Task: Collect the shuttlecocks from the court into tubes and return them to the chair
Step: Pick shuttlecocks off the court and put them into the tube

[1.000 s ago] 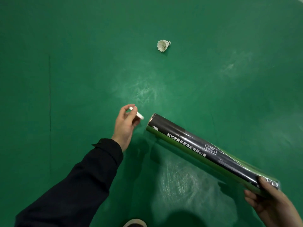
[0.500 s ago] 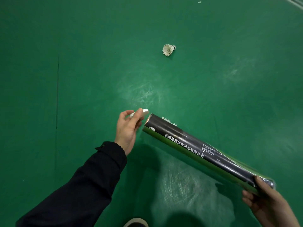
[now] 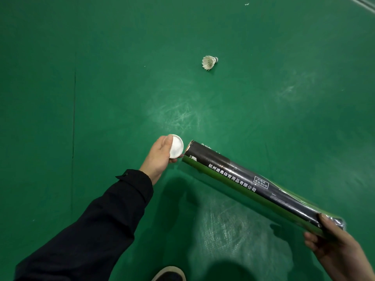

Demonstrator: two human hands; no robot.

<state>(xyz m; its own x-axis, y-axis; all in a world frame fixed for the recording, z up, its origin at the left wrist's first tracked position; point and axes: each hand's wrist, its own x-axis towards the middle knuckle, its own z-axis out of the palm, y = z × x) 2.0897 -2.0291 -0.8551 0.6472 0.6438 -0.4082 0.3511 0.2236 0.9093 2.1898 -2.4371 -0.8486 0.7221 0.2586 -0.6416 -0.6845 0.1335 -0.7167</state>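
Observation:
A long black and green shuttlecock tube [image 3: 253, 183] lies slanted across the lower right, its open mouth pointing up-left. My right hand [image 3: 334, 252] grips its bottom end. White feather tips [image 3: 206, 145] peek over the tube's upper edge near the mouth. My left hand [image 3: 160, 157] holds a round white tube cap [image 3: 176, 146] right beside the mouth, its flat face turned toward me. One white feather shuttlecock [image 3: 209, 62] lies on its side on the green court floor [image 3: 101, 78], well beyond the tube.
A thin dark seam [image 3: 74, 110] runs down the floor at left. The tip of a shoe [image 3: 169, 273] shows at the bottom edge. A white court line [image 3: 363, 2] crosses the top right corner. Pale scuff marks are around the tube.
My left hand has turned the white cap from edge-on to face-on and brought it against the tube's mouth. The view has shifted, so the lying shuttlecock sits lower in the frame.

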